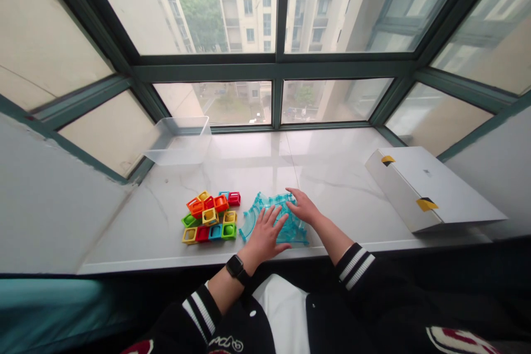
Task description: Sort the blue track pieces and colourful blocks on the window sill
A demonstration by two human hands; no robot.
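Translucent blue plastic track pieces (292, 232) lie in a loose heap on the white marble sill, in front of my body. Over the near left part of the heap rests my left hand (267, 232), fingers spread, a dark watch on its wrist. My right hand (304, 207) is at the far right side of the heap, its fingers apart and touching or just above the pieces. To the left sits a cluster of colourful hollow plastic blocks (209, 217) in red, yellow, orange, green and blue, some stacked on others. Parts of the blue pieces are hidden under my hands.
A clear plastic bin (180, 149) stands at the back left of the sill (340, 177), near the window. On the right lies a white box (435, 188) with yellow and black tabs. Green window frames (249, 72) enclose the sill.
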